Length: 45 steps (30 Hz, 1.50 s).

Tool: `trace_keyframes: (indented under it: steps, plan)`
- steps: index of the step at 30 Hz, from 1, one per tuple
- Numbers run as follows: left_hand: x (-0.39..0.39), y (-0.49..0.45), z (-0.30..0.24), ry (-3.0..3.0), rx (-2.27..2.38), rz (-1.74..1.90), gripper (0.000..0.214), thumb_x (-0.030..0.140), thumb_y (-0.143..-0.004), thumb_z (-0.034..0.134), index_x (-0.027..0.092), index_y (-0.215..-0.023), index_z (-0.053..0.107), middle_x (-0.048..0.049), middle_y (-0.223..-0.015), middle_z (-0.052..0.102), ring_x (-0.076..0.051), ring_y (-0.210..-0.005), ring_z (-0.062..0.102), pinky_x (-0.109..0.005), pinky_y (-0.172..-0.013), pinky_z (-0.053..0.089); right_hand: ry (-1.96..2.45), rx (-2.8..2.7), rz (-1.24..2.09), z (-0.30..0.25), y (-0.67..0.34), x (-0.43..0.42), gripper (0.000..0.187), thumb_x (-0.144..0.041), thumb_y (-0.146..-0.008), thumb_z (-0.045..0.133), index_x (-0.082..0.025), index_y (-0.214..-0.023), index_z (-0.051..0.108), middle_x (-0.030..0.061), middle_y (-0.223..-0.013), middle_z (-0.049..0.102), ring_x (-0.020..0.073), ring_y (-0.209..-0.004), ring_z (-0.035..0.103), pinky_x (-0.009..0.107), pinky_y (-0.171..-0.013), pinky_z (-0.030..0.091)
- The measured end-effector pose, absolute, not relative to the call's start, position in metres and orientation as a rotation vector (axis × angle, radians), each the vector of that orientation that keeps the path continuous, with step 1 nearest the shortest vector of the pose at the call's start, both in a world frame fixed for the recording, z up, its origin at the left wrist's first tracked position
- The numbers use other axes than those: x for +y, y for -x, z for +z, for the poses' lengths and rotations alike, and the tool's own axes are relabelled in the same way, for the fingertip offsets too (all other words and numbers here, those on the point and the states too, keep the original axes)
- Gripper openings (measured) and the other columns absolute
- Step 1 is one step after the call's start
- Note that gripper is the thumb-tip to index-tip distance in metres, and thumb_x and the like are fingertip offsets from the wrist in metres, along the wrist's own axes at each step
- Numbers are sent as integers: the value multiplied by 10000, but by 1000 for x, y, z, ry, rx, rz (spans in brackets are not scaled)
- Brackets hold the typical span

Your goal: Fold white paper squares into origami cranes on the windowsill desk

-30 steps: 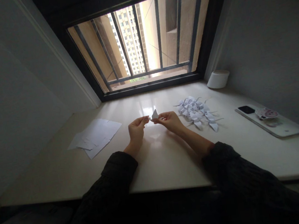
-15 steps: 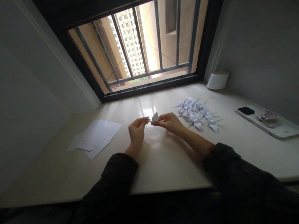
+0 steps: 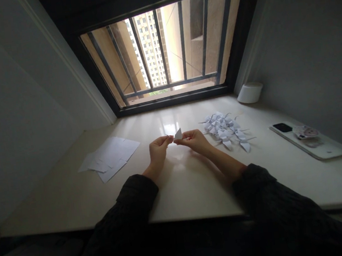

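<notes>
Between my hands, above the white surface, is a small folded white paper crane [image 3: 178,134] with one pointed flap standing up. My right hand [image 3: 195,138] pinches its body between thumb and fingers. The fingertips of my left hand [image 3: 159,148] are closed on the thin, narrow end of the same crane, and a fine tip shows just above them. Part of the paper is hidden behind the fingers. To the right of my right hand lies a pile of folded paper cranes [image 3: 220,127]. Left of my left hand are loose white paper sheets [image 3: 117,151].
A white phone [image 3: 313,143] with a round grip lies at the right. At the back right, a white cylindrical object [image 3: 250,93] stands against the wall. The barred window [image 3: 165,54] rises behind the white surface [image 3: 192,200].
My left fingertips have shifted slightly along the crane's thin end, and a fine tip now shows above them. My right hand keeps its pinch. The view has moved very slightly.
</notes>
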State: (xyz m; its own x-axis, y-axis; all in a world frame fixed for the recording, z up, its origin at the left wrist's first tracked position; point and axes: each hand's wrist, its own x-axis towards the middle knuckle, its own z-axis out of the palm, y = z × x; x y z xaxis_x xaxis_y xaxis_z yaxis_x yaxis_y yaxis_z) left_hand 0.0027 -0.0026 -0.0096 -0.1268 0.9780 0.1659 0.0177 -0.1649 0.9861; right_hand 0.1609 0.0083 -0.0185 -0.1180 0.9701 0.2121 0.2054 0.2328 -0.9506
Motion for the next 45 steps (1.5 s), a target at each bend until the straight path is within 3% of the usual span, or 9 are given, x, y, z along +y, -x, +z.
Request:
trace_keyframes:
  steps: [9,18,25,36,45]
  plan:
    - [-4,-4,-9,-1267,1216,1453,200,362,-631,754,187,-728,742,-55,-788,716,-172,-760,624,-282,-667,441,1085,-1511,1037,-12,-161,5,295,-445,-613,749,-159,-684,736,41,-645,704,152,-585,597,248,-560,401]
    - [2,1,-13,-1241,1208,1411,311,446,-635,741,196,-820,744,-60,-809,709,-174,-795,617,-262,-654,428,1107,-1548,931,-7,-159,4,328,-513,-677,688,-189,-630,717,41,-657,707,160,-650,610,266,-646,424]
    - [6,3,-16,-1188,1182,1397,332,462,-633,734,206,-845,739,-76,-888,717,-184,-840,630,-255,-654,421,1136,-1571,898,-8,-159,2,377,-557,-662,676,-183,-616,701,7,-576,652,135,-596,550,251,-601,395]
    - [4,4,-13,-1227,1239,1435,299,444,-632,738,203,-808,743,-68,-828,724,-180,-803,626,-258,-636,407,1144,-1618,821,-9,-160,2,384,-560,-681,661,-185,-597,680,-10,-538,595,129,-583,504,253,-592,356]
    - [4,3,-14,-1196,1228,1419,317,460,-619,749,204,-807,742,-66,-821,721,-177,-799,630,-257,-641,405,1128,-1627,802,-9,-161,3,347,-527,-696,668,-191,-621,708,1,-587,660,142,-620,559,264,-647,386]
